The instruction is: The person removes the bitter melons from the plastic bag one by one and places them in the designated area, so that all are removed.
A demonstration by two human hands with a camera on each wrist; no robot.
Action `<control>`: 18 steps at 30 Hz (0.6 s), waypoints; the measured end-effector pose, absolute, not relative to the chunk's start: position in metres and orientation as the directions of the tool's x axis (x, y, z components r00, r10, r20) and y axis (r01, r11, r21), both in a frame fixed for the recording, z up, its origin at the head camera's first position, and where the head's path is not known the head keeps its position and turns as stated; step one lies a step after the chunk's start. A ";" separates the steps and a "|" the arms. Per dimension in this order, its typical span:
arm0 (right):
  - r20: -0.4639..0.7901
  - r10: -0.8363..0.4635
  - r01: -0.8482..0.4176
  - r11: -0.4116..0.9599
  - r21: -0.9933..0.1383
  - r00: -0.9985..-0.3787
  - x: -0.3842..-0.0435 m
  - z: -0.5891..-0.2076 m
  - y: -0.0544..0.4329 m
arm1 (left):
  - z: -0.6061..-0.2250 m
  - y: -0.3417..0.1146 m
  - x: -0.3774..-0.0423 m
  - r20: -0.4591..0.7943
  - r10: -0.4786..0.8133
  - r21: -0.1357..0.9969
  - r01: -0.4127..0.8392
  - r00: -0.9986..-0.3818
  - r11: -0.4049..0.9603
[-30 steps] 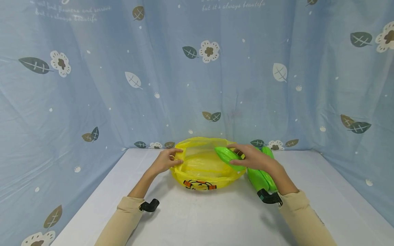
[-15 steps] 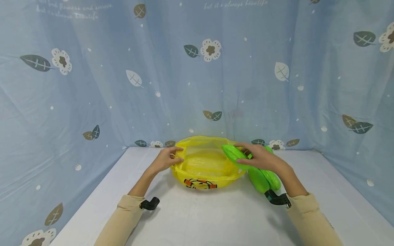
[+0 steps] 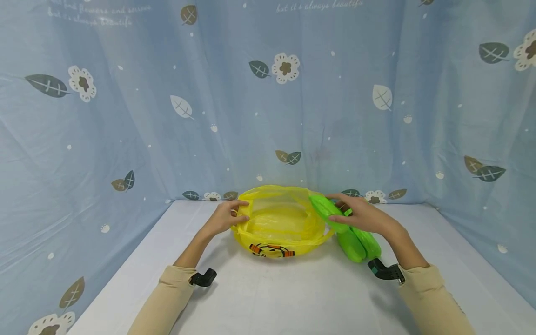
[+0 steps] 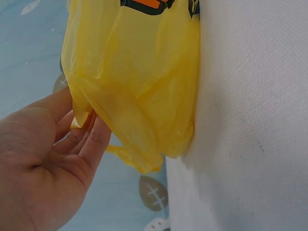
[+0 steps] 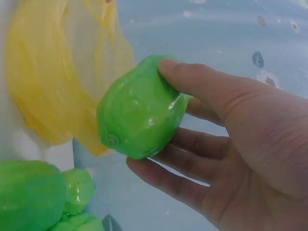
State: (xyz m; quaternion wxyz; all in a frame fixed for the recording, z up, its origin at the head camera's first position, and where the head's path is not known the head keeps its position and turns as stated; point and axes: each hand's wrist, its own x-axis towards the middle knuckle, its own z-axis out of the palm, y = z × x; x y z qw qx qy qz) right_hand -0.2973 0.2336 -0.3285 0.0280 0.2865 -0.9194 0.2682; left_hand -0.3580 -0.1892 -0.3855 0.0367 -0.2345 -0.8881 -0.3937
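A yellow plastic bag (image 3: 276, 222) stands on the table with its mouth spread wide and a cartoon print on its front. My left hand (image 3: 223, 217) pinches the left rim of the bag between thumb and fingers; crumpled film (image 4: 120, 106) hangs by those fingers in the left wrist view. In my right hand (image 3: 363, 215) is a glossy green papaya-like fruit (image 5: 139, 110), gripped with the thumb on one side and fingers on the other. It hovers at the bag's right rim. Below that hand lie more green fruits (image 3: 356, 244), partly hidden by it.
White cloth covers the table (image 3: 276, 298). A blue curtain (image 3: 326, 116) printed with leaves and flowers hangs behind and along both sides. Black camera mounts (image 3: 203, 278) stick out from both wrists.
My right hand has shifted to the right with its green fruit, from over the bag's mouth to its right rim. The left hand keeps its place on the bag.
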 end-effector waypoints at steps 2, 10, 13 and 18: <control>0.207 -0.512 -0.542 0.688 -0.483 -0.834 -0.296 -0.329 0.236 | -0.385 -0.189 -0.358 0.252 0.386 0.680 0.446 -0.887 0.582; 0.228 -0.513 -0.553 0.676 -0.487 -0.827 -0.295 -0.333 0.250 | -0.386 -0.189 -0.358 0.252 0.378 0.677 0.441 -0.891 0.589; 0.222 -0.507 -0.545 0.683 -0.486 -0.833 -0.294 -0.336 0.257 | -0.387 -0.189 -0.359 0.250 0.378 0.681 0.440 -0.891 0.586; 0.200 -0.488 -0.520 0.711 -0.474 -0.850 -0.293 -0.337 0.268 | -0.387 -0.190 -0.360 0.248 0.382 0.690 0.439 -0.890 0.576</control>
